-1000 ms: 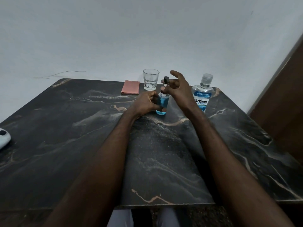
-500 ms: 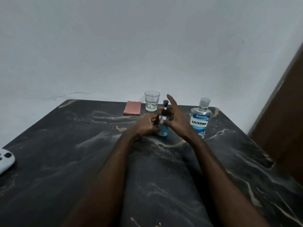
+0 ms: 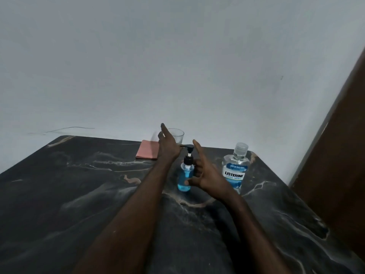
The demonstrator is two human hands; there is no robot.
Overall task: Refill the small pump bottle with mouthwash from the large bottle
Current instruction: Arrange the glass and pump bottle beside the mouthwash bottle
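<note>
The small pump bottle (image 3: pixel 185 176) stood upright on the bench (image 3: pixel 79 194), beside the capped large bottle (image 3: pixel 235 168). Right hand (image 3: pixel 207 175) loosely touched its side, fingers spread; left hand (image 3: pixel 167 147) hovered released. Risk: so light a hold could tip the bottle.

Plain pale grey wall (image 3: pixel 177 66) behind dark veined marble table (image 3: pixel 69 194); brown wooden panel (image 3: pixel 339 155) at right; dim light.
</note>
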